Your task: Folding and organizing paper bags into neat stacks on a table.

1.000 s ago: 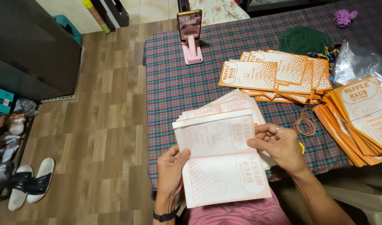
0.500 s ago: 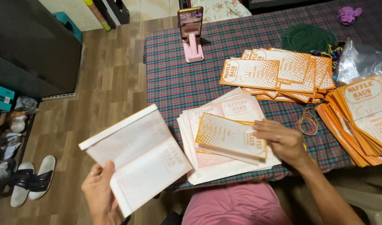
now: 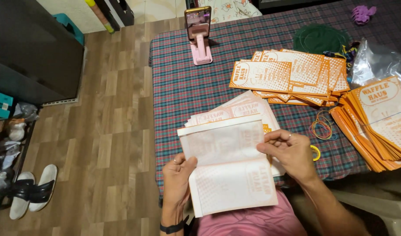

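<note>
Down low, over the near edge of the plaid table [image 3: 187,78], the white paper bag [image 3: 229,168] was held flat, its long side running from the person toward the table. Wood floor [image 3: 104,144] lay open on the left. The left hand [image 3: 177,181] pinched its left edge, and the right hand [image 3: 290,153] gripped its right edge. Loose rubber bands [image 3: 323,129] lay nearby.

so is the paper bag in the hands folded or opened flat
Folded partway: the white paper bag shows a crease across its middle, top half tilted up. The left hand and right hand grip its side edges.
</note>
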